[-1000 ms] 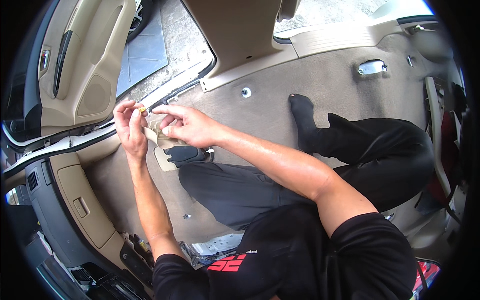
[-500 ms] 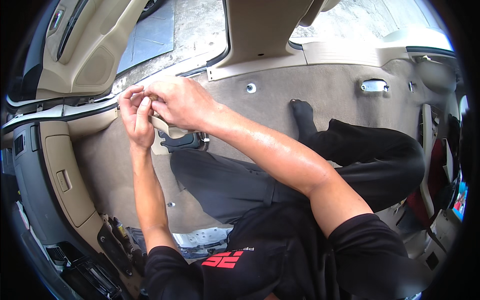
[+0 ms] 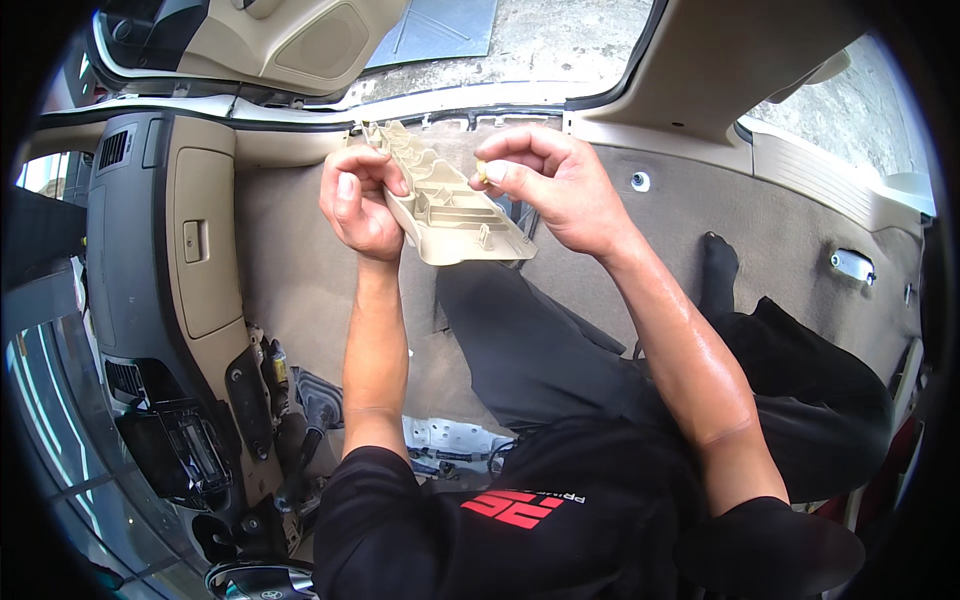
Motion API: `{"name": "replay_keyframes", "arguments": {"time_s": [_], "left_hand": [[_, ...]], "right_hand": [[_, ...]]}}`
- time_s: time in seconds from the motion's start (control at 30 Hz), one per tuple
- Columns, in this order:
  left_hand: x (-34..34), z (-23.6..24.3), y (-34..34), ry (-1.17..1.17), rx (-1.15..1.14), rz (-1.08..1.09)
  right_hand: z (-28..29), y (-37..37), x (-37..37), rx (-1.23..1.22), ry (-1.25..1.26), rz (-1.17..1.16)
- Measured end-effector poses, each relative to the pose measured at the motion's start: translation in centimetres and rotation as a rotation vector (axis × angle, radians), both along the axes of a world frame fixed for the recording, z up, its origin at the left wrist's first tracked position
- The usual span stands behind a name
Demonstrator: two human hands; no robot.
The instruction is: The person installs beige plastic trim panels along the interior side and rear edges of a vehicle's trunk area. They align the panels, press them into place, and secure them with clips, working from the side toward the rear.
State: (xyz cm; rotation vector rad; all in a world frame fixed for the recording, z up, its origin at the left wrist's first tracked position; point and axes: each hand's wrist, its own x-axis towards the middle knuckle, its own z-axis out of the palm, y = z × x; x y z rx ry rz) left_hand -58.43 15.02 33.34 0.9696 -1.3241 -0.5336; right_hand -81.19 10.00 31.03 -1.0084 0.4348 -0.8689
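Note:
A long beige plastic trim panel is tilted with its ribbed underside facing me. My left hand grips its left edge, the thumb and fingers closed on it. To the right of the panel, my right hand pinches a small yellowish trim clip between thumb and fingertips. The clip is held just above the panel's right edge and looks apart from it. The panel's far end reaches toward the door sill, and its outer face is hidden from me.
My bent legs rest on the grey-brown carpet. A dashboard with a beige glove box stands at left. An open door and a pillar are beyond the sill. A gear lever rises at lower left.
My hands have moved apart; earlier they met over the mostly hidden panel. The panel's ribbed underside now shows, and the clip is visible in my right hand. My view has turned leftward.

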Motion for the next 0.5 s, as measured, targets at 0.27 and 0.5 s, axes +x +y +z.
{"name": "replay_keyframes", "arguments": {"time_s": [0.27,0.5], "left_hand": [[0.3,-2.1,3.5,0.183,-0.154,0.025],[-0.8,-2.5,4.9,0.250,-0.148,0.171]], "right_hand": [[-1.4,0.7,3.5,0.033,0.076,0.213],[0.1,-0.4,5.0,-0.059,0.214,0.372]]}}
